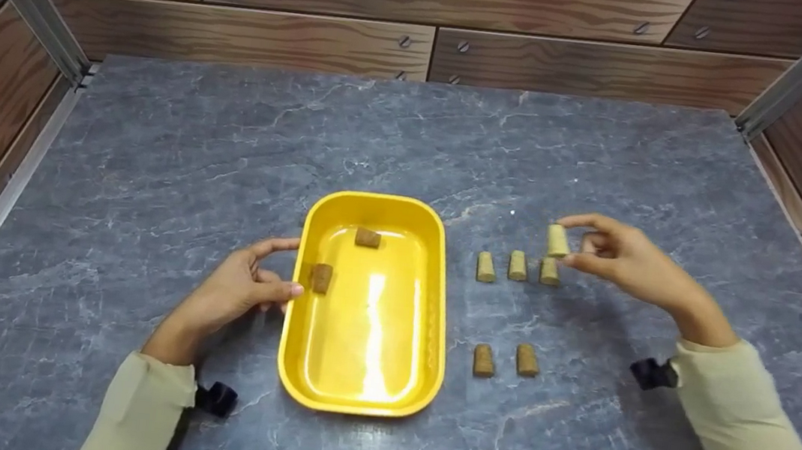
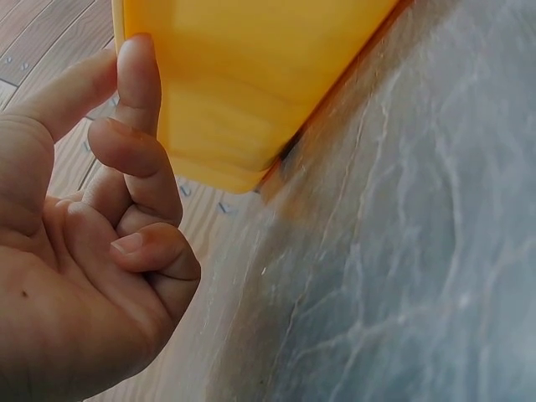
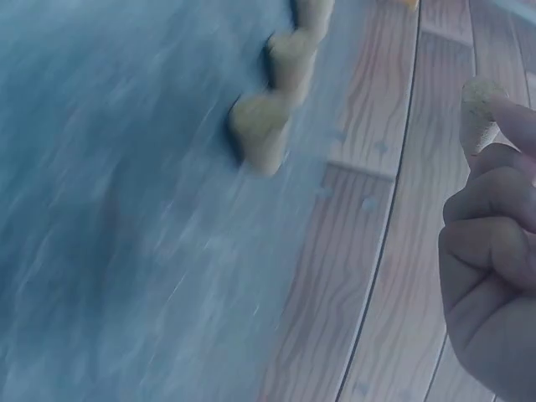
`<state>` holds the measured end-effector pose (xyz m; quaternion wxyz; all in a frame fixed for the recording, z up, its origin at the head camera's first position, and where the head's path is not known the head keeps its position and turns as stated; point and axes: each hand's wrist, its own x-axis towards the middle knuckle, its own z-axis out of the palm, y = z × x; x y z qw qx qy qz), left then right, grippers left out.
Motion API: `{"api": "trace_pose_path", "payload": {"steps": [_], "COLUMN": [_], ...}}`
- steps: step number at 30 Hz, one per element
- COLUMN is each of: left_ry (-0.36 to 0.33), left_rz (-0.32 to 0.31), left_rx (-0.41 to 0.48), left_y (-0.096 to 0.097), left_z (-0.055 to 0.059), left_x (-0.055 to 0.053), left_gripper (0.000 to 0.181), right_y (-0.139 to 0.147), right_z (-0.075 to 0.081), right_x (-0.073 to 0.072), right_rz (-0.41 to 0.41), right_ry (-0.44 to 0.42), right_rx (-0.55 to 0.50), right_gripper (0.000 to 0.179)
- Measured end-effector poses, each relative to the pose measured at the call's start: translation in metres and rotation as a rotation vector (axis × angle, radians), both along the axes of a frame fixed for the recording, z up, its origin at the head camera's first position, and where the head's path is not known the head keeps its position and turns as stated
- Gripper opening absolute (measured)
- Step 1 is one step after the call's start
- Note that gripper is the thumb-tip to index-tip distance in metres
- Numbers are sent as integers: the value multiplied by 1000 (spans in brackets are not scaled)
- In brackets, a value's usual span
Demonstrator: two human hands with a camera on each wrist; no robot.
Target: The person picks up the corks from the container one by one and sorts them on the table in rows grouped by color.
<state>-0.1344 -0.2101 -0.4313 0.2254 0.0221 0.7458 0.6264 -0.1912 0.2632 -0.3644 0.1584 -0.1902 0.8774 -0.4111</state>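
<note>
My right hand (image 1: pixel 627 262) pinches a pale cork stopper (image 1: pixel 557 239) between thumb and forefinger, raised above the table at the right. Under and beside it stand three more pale corks, the left one (image 1: pixel 485 266), the middle one (image 1: pixel 518 265) and the right one (image 1: pixel 550 274), partly overlapped by the held cork. With thumb on the rim and fingers against the outer wall, my left hand (image 1: pixel 227 288) holds the left side of a yellow tray (image 1: pixel 440 335). Inside the tray lie two brown corks, one near the far end (image 1: pixel 368 238) and one by the left wall (image 1: pixel 322 278).
Two brown corks, a left one (image 1: pixel 483 360) and a right one (image 1: pixel 527 360), stand to the right of the tray, nearer me than the pale row. Wood-patterned panels (image 1: pixel 241 33) border the grey marbled table (image 1: pixel 267 142) at the back and both sides.
</note>
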Motion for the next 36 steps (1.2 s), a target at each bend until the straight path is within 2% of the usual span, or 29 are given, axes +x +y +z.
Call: {"api": "trace_pose_path", "payload": {"steps": [6,11,24,36], "left_ry": [15,23,20,11], "left_rz": [-7,-12,-8,-12], "left_rx": [11,7,-4,27], "left_y": [0,0,2,1], "left_z": [-1,1,2,2], "left_x": [1,2,1,1], "left_gripper": [73,74,74,73], "right_y": [24,33,43,46], "right_z": [-5,-9,-33,-36], "right_x": [0,1,-5,-7], "right_rz": [-64,-96,-58,-48], "right_ry": [0,-13,-43,-72], "right_rx": [49,87,268,340], "right_gripper": [45,46,48,47]}}
